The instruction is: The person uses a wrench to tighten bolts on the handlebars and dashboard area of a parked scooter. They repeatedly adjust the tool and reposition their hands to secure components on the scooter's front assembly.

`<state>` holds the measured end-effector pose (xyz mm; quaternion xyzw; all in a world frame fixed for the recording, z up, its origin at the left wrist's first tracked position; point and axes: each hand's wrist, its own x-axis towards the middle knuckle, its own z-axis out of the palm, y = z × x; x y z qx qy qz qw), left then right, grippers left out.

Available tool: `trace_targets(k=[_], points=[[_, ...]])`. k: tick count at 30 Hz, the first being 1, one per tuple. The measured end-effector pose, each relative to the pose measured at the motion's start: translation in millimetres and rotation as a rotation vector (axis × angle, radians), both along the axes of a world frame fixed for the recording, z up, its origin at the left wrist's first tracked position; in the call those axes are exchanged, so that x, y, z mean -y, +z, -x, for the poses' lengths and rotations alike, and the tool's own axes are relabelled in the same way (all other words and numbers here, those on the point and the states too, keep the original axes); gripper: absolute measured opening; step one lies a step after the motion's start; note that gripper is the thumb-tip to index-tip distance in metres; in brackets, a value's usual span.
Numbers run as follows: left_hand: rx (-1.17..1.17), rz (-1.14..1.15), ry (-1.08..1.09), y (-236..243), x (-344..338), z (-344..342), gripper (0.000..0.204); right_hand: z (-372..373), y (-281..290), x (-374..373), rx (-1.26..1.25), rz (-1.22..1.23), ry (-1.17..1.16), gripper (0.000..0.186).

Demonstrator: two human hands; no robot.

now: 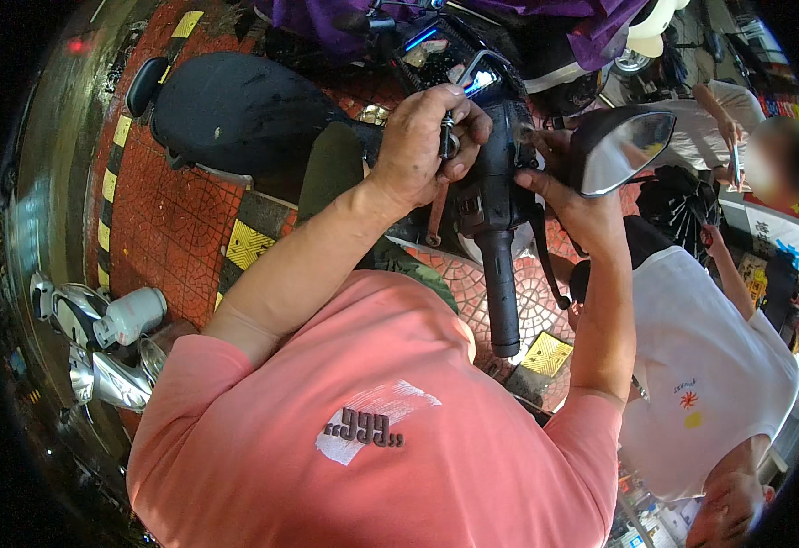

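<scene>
My left hand [427, 146] is closed around a small dark metal tool [449, 132] just left of the scooter's handlebar, below its lit display [431, 50]. A long rust-coloured metal piece [438, 215] shows below that hand. My right hand [568, 201] is at the right side of the black switch housing [481, 205], its thumb against it beside the mirror mount; whatever its fingers grip is hidden. The black mirror [623, 153] sticks out to the right above it. The black rubber grip [502, 301] points down toward me, with a brake lever [541, 256] beside it.
The black seat [226, 110] lies left. A scooter [111, 374] with a gas cylinder [134, 315] stands lower left. Purple covers [591, 27] hang at the top. People in white shirts [692, 365] are close on the right, one near a black umbrella [678, 205]. Red tiles [162, 237] surround the scooter.
</scene>
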<state>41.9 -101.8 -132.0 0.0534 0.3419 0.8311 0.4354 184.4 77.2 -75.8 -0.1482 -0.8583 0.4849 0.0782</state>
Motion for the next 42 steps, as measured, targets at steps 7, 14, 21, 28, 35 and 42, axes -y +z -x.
trace_targets(k=[7,14,21,28,35,42], points=[[0.010,-0.022,-0.022,-1,1,1,0.033,-7,-7,-8,0.131,-0.062,-0.031,0.030],[-0.005,0.006,-0.020,0,2,-2,0.033,-10,-9,-10,0.126,-0.216,0.038,0.032],[-0.044,-0.002,-0.015,-1,4,-3,0.033,-10,-8,-7,0.153,-0.136,0.015,0.035],[-0.058,0.009,-0.047,1,6,-3,0.034,-13,2,-2,0.162,-0.001,-0.057,0.030],[0.036,-0.075,-0.075,-4,6,3,0.032,-10,3,4,0.053,0.003,-0.064,0.031],[0.077,-0.111,-0.051,-7,8,-1,0.032,-9,4,7,0.097,-0.125,-0.051,0.035]])
